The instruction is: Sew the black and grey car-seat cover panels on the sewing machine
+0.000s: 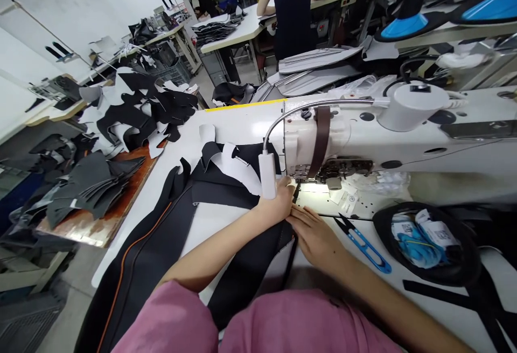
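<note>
A black fabric piece (250, 272) runs from my lap up to the needle area of a white sewing machine (343, 137). My left hand (278, 200) is closed on its upper end, right beside the needle area; a white lamp head (267, 174) hides some of the fingers. Just below and to the right, my right hand (317, 234) rests with stretched fingers on the fabric's edge, the thumb hidden. Black panels with orange piping (133, 245) drape over the table's left side. Blue thread snips (365, 245) lie right of my right hand.
Further right sits a round black container (428, 242) with labels and blue material inside, near black strips (438, 293). Cut fabric pieces (137, 105) are heaped at the left, above a stack of dark panels (95, 186). Another person (293, 13) stands at a table behind the machine.
</note>
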Demonstrator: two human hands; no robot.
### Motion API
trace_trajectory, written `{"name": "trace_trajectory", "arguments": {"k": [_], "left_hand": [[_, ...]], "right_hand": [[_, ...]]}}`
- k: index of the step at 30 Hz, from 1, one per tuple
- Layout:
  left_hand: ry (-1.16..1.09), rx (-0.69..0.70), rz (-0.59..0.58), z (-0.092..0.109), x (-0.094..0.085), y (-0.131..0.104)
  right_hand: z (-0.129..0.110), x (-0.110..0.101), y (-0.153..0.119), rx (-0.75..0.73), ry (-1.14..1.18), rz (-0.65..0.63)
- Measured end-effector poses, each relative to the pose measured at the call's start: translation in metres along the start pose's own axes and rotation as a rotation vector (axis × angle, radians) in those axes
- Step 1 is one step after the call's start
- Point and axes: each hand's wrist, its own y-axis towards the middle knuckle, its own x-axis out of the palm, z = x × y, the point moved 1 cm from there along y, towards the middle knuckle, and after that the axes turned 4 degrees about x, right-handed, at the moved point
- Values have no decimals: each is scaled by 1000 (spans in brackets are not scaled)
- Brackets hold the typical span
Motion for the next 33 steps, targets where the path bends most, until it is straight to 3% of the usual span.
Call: {"name": "trace_trajectory", "arguments": {"k": [5,8,10,12,15,18,23,25,27,29,33], "left_hand": [[-169,87,202,6,-7,-12],[-510,179,358,18,-14,-29],[-811,169,458,29,-21,-41],[-1153,96,503,40,-32,-50],[-1634,-105,421,52,-47,-51],[-1848,-251,449,59,-58,-42],[-1854,-257,718,66,-59,-31],[-1793,-235,766,65,-62,-35],[-1675,-207,739,58,-70,-44],[-1417,-167,681,46,-85,-54],[-782,-152,775,18,-124,-62]], "right_hand": [[-10,-34,-3,178,201,158],[-18,-53,-4,234,286,230],[-23,-63,-4,218,309,278],[-27,-69,-6,197,313,348],[-31,-72,-8,209,342,393],[-34,-71,-8,180,401,369],[-37,-72,-9,100,359,380],[-36,-74,-10,62,327,386],[-34,-76,-11,48,299,393],[-31,-78,-13,56,277,411],[-28,-81,-11,59,272,431]]}}
